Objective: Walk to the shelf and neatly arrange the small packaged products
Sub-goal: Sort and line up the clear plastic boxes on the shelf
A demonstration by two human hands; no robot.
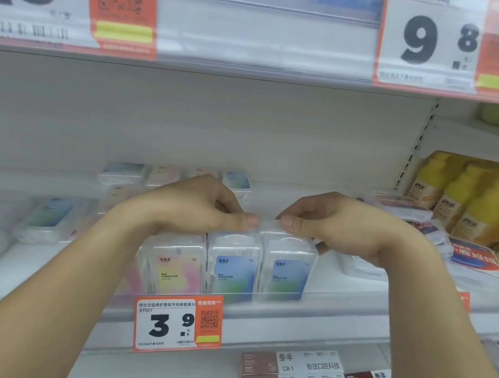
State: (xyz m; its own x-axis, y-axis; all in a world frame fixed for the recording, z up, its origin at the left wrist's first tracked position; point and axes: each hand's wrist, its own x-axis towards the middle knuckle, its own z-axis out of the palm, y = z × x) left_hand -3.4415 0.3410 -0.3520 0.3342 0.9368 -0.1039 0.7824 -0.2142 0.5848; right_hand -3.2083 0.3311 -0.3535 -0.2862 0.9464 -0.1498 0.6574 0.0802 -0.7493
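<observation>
left hand [208,207]: thumb and curled fingers pinched the top of the middle clear-wrapped blue-green floss pack [231,267]
right hand [328,221]: pinched the top edge of the right pack [287,267], likely to square the row
packs: upright at near shelf lip [305,319], pink-yellow one [170,268] left
far packs [125,173]: lay flat, unsorted

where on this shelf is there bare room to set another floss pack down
Bare shelf shows behind the right hand, between the back-row packs and the flat packs near the yellow bottles. The front centre is crowded: three upright floss packs side by side under both hands, left hand included. Lying packs fill the left.
</observation>
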